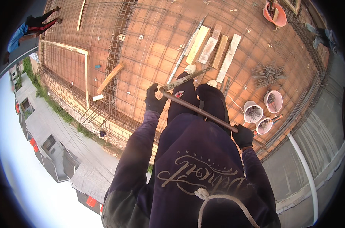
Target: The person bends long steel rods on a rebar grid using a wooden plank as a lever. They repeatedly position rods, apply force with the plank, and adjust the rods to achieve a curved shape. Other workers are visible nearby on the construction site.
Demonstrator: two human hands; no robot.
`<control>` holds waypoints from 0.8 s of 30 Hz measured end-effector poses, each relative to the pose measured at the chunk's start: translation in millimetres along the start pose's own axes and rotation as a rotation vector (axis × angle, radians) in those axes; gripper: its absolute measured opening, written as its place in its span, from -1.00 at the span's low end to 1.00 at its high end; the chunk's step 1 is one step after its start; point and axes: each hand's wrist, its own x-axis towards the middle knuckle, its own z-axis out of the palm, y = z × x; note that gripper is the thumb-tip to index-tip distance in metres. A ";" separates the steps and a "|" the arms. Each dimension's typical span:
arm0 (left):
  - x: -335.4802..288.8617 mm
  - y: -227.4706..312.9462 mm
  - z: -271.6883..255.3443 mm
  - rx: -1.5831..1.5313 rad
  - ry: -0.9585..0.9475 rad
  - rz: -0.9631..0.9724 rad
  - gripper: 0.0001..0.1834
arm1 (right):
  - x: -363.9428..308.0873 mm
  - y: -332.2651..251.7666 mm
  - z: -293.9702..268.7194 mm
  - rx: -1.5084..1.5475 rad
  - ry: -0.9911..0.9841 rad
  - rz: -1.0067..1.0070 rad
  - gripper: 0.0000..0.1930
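In my dark-gloved right hand [242, 136] is the lower end of a long brown metal bar [203, 112], the fingers wrapped around it. The bar slants up and left across my legs. At its upper end it meets a pale, marked arm [182, 81] with a dark tip, forming a V; the exact kind of tool is unclear. Beside this joint is my left hand [154, 98], also gloved. Its fingers and thumb curve apart with a gap between them, and any contact with the bar is hard to make out.
A rebar grid covers the orange-brown deck [149, 60]. Ahead lie several boards [228, 57]; to the right stand buckets [253, 112] and a heap of bent bars [269, 75]. An orange bucket [279, 19] is farther off. People stand at far left [34, 26] and far right [324, 37].
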 end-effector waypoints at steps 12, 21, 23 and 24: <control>-9.0 24.9 32.5 -0.015 0.356 0.119 -0.67 | 0.7 -2.3 6.9 0.012 -0.063 0.041 -0.62; 14.2 -2.1 50.0 -0.147 0.408 0.117 -0.72 | 68.3 8.8 44.1 0.049 0.004 -0.055 -0.76; 29.6 -8.2 47.5 -0.206 0.414 0.029 -0.72 | 91.4 -1.5 51.6 0.024 0.018 -0.065 -0.74; 36.2 -10.4 44.8 -0.240 0.392 -0.063 -0.72 | 101.7 -5.7 52.4 -0.002 0.021 -0.065 -0.73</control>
